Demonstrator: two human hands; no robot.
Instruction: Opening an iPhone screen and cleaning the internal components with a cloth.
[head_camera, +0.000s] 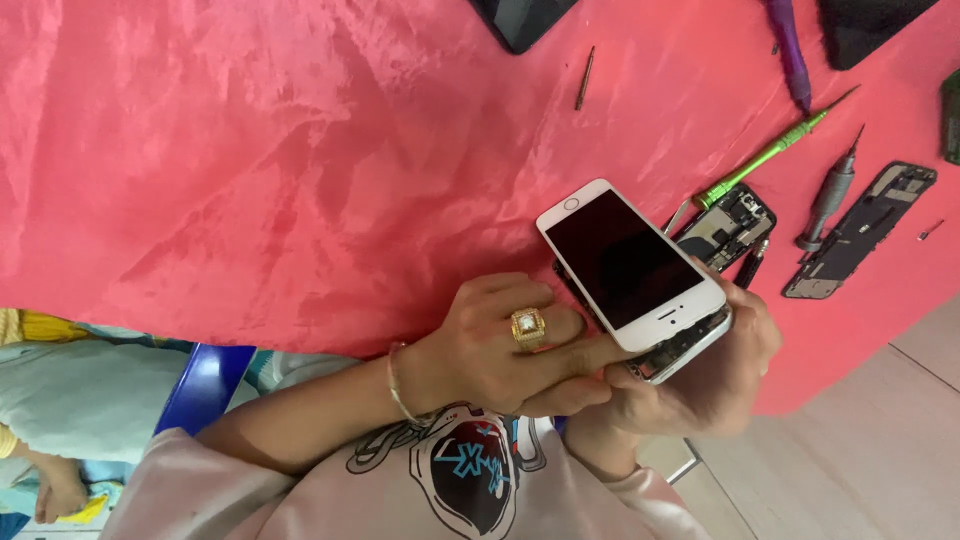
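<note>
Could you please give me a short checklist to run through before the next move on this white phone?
1. Phone supported: left hand and right hand both hold the white phone: ok.
2. Screen flush with the frame: a gap shows at the near edge: not ok.
3. Tool in view: green screwdriver lies on the red cloth: ok.
4. Glass free of cracks: cannot tell.

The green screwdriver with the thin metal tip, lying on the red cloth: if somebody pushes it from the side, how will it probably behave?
The green screwdriver with the thin metal tip has a round, slim handle, so it would probably roll. The wrinkled red cloth may slow it soon. It looks stiff and light; the fine tip could likely bend or prick.
</note>
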